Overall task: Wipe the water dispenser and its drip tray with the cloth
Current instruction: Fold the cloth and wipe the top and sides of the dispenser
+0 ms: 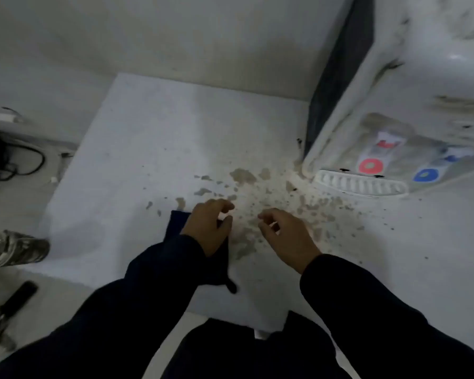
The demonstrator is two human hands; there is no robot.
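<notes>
Both hands w/ dark sleeves reach fwd over a white counter [137, 149]. Left hand [207, 224] rests on a dark cloth [222, 265] lying flat on the counter; fingers curled, thumb and fingertips apart, so the grip is loose on top of the cloth, not clamped on it. One corner of the cloth shows just left of that hand, and a narrow tail sticks out below the wrist. Right hand [283, 235] is just beside the left, apart from it, fingers bent w/ thumb and index tips near each other; the grip looks empty, but can't tell if it touches the counter. Brownish stains [244, 175] are scattered just ahead of both hands and btwn them, spreading twd the right. Water dispenser [411, 86], white and grimy, stands well ahead and to the right of the right hand, at the counter's far right. Its red tap [371, 166] and blue tap [425, 175] sit above the slotted white drip tray [360, 184], which is ahead-right of the right hand, w/ the stains running up to it. Far left of the left hand, off the counter: a shoe [14, 248], black cables [17, 162], and lower down a black-handled tool [10, 310], too blurred to name more exactly.
</notes>
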